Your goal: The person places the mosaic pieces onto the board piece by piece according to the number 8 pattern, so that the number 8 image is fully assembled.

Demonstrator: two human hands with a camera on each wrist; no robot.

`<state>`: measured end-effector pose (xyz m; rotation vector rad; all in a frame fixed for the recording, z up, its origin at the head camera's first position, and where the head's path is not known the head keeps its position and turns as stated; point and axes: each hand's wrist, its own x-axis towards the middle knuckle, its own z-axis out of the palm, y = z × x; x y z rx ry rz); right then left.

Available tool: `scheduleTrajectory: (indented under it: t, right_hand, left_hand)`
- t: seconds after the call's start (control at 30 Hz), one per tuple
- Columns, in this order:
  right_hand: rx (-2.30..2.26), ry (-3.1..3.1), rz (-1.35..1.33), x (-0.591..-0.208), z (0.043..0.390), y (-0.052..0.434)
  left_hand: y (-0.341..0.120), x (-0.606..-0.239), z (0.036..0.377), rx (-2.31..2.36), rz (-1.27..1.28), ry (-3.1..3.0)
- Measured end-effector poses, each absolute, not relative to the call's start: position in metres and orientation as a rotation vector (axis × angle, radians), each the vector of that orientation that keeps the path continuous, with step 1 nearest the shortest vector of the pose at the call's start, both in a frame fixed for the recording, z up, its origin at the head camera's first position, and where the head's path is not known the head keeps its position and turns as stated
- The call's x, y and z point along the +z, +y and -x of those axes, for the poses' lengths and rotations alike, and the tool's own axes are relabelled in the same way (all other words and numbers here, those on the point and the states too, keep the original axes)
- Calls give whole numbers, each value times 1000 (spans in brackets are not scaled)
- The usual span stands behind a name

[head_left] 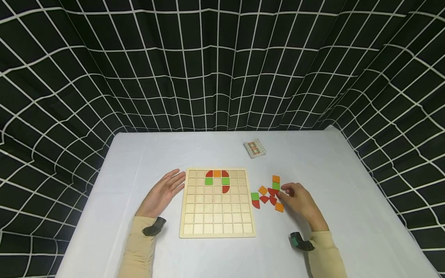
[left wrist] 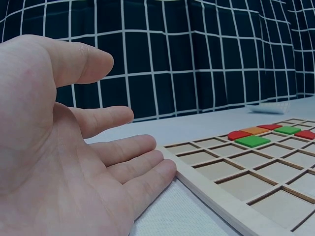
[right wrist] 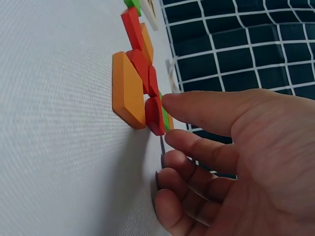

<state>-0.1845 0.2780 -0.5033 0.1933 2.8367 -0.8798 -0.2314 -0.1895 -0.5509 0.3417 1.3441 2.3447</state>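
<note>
Loose pieces (head_left: 272,201) lie right of the board (head_left: 218,209), beside the right hand (head_left: 297,200).
Its thumb and forefinger stand narrowly apart near a red piece (right wrist: 154,117) on the counter (head_left: 299,154); contact cannot be told. The left hand (head_left: 162,194) is wide, at the board's left edge. The piece looks light, stiff, smooth; its side edges should suit pinching.

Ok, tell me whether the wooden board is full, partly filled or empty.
Partly filled: the board holds six coloured tiles in its three farthest rows; every nearer square is bare.
</note>
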Motion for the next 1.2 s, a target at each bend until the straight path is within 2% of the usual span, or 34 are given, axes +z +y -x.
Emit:
scheduleTrajectory:
  t: [0.77, 1.2]
  right_hand:
    - [-843, 2900, -181, -505, 179, 270]
    - [-1013, 2897, -120, -502, 182, 274]
  left_hand:
    - [-188, -545, 230, 2341, -320, 1348]
    - [-190, -549, 231, 2342, -340, 1332]
